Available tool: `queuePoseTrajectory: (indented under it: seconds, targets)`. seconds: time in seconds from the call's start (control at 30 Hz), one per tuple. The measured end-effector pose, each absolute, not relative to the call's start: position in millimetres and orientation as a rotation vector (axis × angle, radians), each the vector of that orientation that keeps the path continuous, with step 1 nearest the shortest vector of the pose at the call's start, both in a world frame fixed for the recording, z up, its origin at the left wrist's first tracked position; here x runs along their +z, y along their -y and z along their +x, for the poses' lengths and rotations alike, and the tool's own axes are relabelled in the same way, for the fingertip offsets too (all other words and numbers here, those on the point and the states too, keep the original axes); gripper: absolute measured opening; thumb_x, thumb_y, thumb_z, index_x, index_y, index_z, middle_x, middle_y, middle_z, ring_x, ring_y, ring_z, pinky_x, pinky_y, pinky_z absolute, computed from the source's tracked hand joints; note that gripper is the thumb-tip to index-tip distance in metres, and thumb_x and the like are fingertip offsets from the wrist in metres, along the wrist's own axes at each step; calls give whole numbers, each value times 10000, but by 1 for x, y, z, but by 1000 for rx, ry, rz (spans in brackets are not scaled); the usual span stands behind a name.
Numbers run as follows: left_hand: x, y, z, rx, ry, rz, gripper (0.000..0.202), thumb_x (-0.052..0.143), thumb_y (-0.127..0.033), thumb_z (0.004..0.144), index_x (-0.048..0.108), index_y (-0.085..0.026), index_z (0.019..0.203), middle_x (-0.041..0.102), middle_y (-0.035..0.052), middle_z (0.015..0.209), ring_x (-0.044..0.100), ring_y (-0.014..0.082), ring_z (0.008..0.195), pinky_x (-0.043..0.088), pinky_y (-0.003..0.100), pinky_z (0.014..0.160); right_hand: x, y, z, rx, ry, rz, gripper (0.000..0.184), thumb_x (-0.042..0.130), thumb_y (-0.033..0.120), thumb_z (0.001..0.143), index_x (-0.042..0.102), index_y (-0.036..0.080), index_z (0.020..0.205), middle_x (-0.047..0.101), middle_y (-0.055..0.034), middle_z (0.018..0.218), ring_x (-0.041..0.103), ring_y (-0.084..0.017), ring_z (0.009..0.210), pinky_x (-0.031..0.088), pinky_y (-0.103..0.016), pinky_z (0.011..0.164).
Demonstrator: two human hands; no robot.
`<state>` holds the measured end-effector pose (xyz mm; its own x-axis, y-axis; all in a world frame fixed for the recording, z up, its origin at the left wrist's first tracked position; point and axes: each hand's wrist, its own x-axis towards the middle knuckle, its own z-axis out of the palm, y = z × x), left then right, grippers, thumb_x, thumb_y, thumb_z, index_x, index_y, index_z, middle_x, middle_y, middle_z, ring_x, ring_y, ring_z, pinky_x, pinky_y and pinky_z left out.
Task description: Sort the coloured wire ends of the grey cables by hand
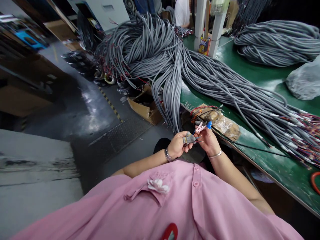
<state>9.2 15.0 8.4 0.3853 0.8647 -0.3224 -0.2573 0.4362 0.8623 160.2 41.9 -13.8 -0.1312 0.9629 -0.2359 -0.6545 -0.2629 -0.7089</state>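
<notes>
My left hand (177,145), with a grey covering on its thumb, is closed in a pinch on thin coloured wires (197,136) in front of my chest. My right hand (210,142), wearing a blue cover on the thumb, is closed around the same wires from the other side. A pale pinkish strip (200,128) shows between its fingers; its kind is unclear. Just beyond the hands, a taped block (225,126) with red and orange wires around it sits at the table's edge. Grey cables (172,100) hang down over the edge nearby.
Long grey cables (225,90) with stripped, coloured ends spread across the green table (265,150). A coiled cable bundle (277,41) and a plastic bag (306,80) lie at the right. Below left stands an open cardboard box (143,108). Another person (182,13) is at the back.
</notes>
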Motion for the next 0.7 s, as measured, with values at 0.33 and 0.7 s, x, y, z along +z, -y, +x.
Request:
queuePoseTrajectory:
  seconds: [0.33,0.7]
  targets:
    - [6,-14,7,835,-920,834,296,694,-403,709,581,-130,687,578,-9,485,407,47,301,220,163,305,-15,-40,158,1695,475,-803,537,610,752,691,618,223,784,651,-7,730,576,-136,593,485,-274,561]
    - [13,-1,9,952,-919,846,270,695,-373,714,554,-144,693,605,-5,532,445,53,325,245,171,318,-7,-29,163,1682,539,-750,298,680,505,793,673,226,899,660,8,801,542,-99,615,474,-212,535]
